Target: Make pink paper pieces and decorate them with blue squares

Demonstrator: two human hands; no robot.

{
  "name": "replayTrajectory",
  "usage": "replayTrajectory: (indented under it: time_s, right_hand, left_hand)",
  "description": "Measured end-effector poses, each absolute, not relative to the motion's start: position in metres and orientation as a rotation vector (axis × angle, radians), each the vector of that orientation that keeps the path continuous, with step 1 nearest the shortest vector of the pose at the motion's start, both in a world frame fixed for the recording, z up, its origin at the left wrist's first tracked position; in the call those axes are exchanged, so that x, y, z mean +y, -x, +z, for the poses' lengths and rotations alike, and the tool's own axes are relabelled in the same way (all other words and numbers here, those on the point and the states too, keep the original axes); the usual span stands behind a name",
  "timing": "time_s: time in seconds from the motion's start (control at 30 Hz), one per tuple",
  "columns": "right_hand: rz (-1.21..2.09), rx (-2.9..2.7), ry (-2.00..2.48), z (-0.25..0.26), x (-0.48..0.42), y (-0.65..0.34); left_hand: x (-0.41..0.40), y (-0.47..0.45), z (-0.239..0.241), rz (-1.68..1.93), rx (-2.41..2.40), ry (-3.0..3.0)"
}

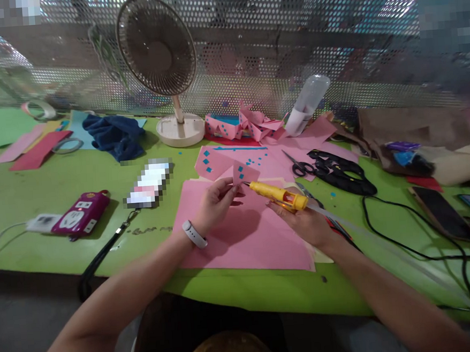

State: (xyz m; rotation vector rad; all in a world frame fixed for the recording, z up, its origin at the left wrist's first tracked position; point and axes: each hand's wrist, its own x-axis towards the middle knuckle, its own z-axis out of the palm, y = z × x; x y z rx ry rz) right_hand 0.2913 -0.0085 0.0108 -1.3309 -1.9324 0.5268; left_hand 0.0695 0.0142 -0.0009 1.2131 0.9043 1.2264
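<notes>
Paper scrap (246, 173) looks light and floppy; your left fingers (225, 190) pinch its lower edge, right fingers (284, 211) grip the glue gun (274, 193) over the pink sheet (243, 242).

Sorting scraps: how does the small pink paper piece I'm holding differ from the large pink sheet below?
The small pink paper piece has blue squares and is held in the left hand; the large pink paper sheet is plain, bigger and lies flat. Both are pink.

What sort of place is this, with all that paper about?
Probably a paper-craft workbench. The right hand holds a yellow glue gun to a pink paper piece pinched in the left hand, and scissors, pink paper sheets and a tape roll lie on the green table.
</notes>
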Motion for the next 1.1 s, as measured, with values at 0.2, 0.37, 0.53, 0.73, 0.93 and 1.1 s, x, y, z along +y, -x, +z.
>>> replayTrajectory:
  time_s: [0.2,0.37,0.53,0.73,0.93,1.1]
  right_hand:
    - [0.532,-1.897,1.348,0.014,-0.013,-0.290]
    - [0.497,-1.929,1.431,0.015,-0.013,-0.289]
    - [0.475,-1.928,1.437,0.019,-0.014,-0.288]
    - [0.468,-1.963,1.469,0.018,-0.015,-0.290]
    - [0.433,-1.969,1.403,0.015,-0.013,-0.292]
    - [0.221,-1.873,1.310,0.016,-0.011,-0.298]
  left_hand:
    - [0.014,-0.071,-0.003,1.243,0.908,-1.254]
    - [0.015,-0.071,-0.005,1.244,0.896,-1.263]
    - [0.014,-0.071,-0.005,1.244,0.903,-1.257]
    - [0.013,-0.072,-0.003,1.248,0.918,-1.259]
    - [0.014,-0.071,-0.002,1.244,0.925,-1.236]
    - [0.017,-0.067,0.000,1.246,0.923,-1.112]
